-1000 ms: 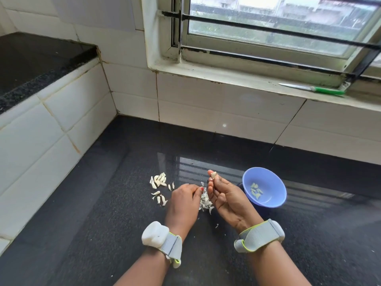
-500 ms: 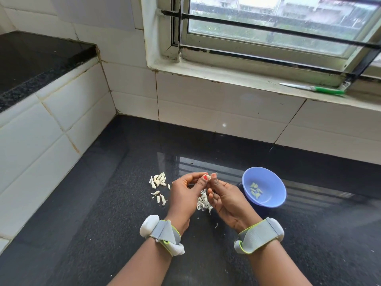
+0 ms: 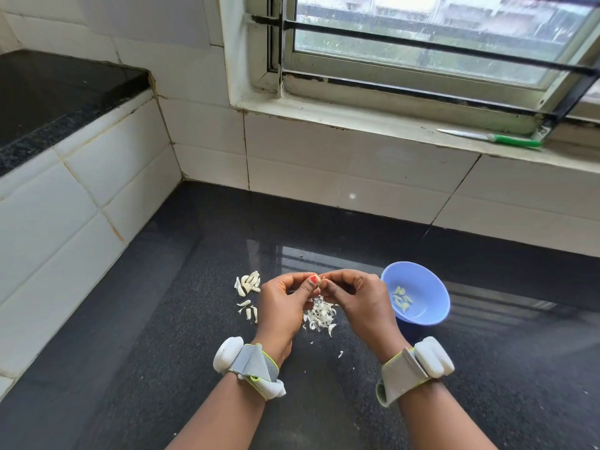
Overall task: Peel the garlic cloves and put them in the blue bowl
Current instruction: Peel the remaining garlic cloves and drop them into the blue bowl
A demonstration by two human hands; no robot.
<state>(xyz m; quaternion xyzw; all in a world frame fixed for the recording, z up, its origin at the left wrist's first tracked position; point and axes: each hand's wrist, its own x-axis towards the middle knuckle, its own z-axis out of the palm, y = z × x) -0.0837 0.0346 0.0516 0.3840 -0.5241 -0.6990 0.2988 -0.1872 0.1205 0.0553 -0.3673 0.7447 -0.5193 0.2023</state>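
Black counter [image 3: 162, 319]: few cloves in blue bowl [image 3: 435, 287] at 3 o'clock, unpeeled cloves [image 3: 248, 284] at 9 remain; left hand [image 3: 282, 306] & right hand [image 3: 357, 300] pinch one clove [image 3: 321, 280] mid-peel.

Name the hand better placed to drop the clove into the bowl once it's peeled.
Right hand: it lies beside the blue bowl, while the left hand is on the far side.

Soft daylight comes in through the window [image 3: 438, 43], bright and slightly washed out at its top. The black counter [image 3: 194, 319] below mirrors the window as pale bars of glare. Shadows are faint. Wide-angle distortion bends the tiles [image 3: 81, 190] left of the window. Focus is sharp throughout.
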